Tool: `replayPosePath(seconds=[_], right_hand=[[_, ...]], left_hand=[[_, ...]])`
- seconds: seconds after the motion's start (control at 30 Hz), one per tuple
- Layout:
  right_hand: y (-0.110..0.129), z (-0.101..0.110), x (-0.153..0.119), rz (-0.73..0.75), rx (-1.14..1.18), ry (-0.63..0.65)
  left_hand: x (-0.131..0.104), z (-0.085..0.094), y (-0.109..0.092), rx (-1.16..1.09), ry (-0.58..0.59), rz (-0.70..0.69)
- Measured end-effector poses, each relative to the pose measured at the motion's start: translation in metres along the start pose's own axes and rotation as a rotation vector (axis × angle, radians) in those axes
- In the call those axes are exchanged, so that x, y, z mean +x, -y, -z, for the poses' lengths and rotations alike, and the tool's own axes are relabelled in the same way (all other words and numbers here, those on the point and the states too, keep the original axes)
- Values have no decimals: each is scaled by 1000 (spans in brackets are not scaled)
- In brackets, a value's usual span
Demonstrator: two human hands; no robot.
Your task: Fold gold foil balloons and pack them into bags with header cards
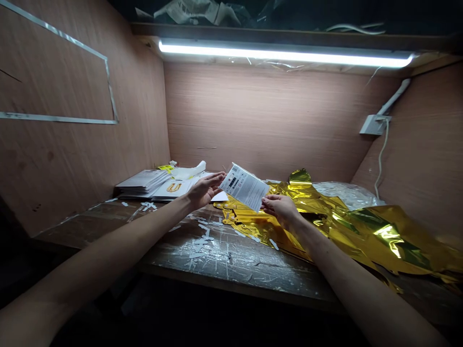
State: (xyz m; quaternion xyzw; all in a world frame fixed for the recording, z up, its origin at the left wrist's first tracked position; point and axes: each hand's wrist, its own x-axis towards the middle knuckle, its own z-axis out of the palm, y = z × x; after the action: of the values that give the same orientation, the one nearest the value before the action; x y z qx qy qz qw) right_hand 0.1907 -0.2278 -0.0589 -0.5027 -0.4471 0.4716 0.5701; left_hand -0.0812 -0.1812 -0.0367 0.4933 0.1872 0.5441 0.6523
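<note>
Slanting lengthwise down to the right above the bench (pixel 246 265), the printed packet (pixel 245 189) lies between the right hand (pixel 281 207), pinching its lower end, and the left hand (pixel 203 191), grip unclear

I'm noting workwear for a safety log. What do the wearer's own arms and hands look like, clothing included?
Both the left arm and right arm are bare as far as the picture shows, with no sleeves in view. The left hand and right hand are ungloved. No watch or bracelet shows; small rings can't be ruled out.
</note>
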Motion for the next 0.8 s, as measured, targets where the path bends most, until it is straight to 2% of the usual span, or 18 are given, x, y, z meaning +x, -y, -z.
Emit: replayPosePath(seconds=[0.07,0.13,0.3,0.43,0.57,0.67,0.73,0.8], right_hand=[[-1,-3,-3,-45,55,15],[-2,-7,-5,-66,74,42],[-4,-16,-10,-27,32,129],[-2,-24,-12,64,13,138],[2,-29,-15,143,9,84],[12,-25,-15,146,-120,168],[25,-16,-13,120,-236,254],[41,-5,-12,125,-357,274]], left_hand=[[-2,-8,8,-42,47,-50],[-3,-17,16,-85,31,-71],[-3,-40,31,-166,-200,7],[-9,-51,36,-216,-221,24],[-15,-55,36,-190,-215,15],[-15,-53,32,-160,-205,-6],[-13,-49,28,-131,-178,-6],[-11,-45,23,-96,-175,12]])
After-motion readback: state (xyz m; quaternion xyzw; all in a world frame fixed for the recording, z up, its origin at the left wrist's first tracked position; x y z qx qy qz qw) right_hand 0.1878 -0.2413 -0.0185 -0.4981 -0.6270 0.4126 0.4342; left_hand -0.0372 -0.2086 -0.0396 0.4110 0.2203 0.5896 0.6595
